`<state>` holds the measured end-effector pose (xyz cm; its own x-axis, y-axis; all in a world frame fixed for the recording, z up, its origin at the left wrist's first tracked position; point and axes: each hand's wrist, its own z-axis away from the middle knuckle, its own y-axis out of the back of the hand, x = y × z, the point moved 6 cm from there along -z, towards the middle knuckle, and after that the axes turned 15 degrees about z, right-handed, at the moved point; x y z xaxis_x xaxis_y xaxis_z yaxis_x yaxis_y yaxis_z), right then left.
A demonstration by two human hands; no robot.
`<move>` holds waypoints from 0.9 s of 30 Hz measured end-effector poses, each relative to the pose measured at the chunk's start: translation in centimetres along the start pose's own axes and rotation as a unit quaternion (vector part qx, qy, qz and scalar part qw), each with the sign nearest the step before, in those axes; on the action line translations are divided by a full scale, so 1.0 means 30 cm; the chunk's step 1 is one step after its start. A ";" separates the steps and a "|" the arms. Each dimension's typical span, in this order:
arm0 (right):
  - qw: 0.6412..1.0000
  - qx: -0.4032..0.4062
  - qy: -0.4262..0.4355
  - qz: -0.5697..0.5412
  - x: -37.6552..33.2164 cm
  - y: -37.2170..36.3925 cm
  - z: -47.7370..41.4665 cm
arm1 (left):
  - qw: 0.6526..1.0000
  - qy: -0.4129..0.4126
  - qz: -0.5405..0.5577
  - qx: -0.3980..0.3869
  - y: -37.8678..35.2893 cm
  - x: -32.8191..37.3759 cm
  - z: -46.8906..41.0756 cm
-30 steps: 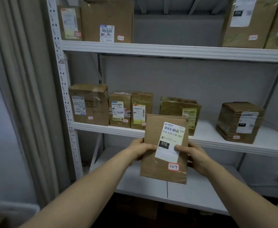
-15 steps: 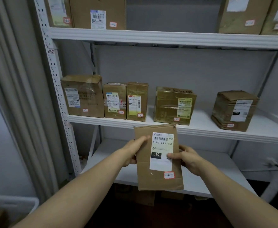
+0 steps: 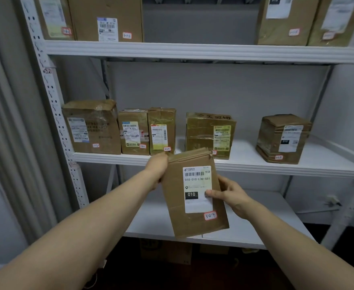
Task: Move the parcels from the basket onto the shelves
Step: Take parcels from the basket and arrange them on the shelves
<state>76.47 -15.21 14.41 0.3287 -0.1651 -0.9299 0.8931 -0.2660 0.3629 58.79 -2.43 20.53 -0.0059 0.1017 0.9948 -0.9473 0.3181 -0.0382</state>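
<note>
I hold a flat brown cardboard parcel [image 3: 177,201] upright in front of the white shelf unit, just below the front edge of the middle shelf [image 3: 255,167]. It bears a white label reading 010 and a small red-edged tag marked 3-2-4. My left hand [image 3: 158,167] grips its upper left corner. My right hand [image 3: 227,194] grips its right edge, thumb on the label. The parcel leans a little to the left. No basket is in view.
The middle shelf carries several brown parcels [image 3: 92,127], with a gap between the taped box [image 3: 209,135] and the right box [image 3: 283,139]. More parcels [image 3: 107,17] stand on the top shelf. The lower shelf [image 3: 255,225] lies behind the parcel. A curtain [image 3: 8,122] hangs at left.
The parcel has gone down from in front of the middle shelf's boxes to just below its edge and tilted slightly left. My left hand has shifted up to its top corner.
</note>
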 end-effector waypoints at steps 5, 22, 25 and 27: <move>0.998 0.026 0.049 -0.018 -0.074 0.064 -0.014 | 0.946 -0.101 -0.302 -0.068 -0.060 0.200 -0.006; 0.991 -0.009 0.103 -0.080 -0.184 0.242 -0.334 | 0.858 0.026 -0.422 -0.291 -0.210 0.436 -0.320; 0.994 -0.005 0.074 -0.080 -0.197 0.315 -0.445 | 0.857 0.038 -0.420 -0.296 -0.212 0.426 -0.409; 0.994 0.082 0.062 -0.041 -0.209 0.392 -0.528 | 0.854 0.037 -0.425 -0.298 -0.217 0.417 -0.460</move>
<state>89.80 -2.26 23.55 0.3015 -0.0212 -0.9532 0.8595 -0.4267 0.2814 69.30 9.77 31.93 0.6434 -0.3528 0.6794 -0.2681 0.7274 0.6317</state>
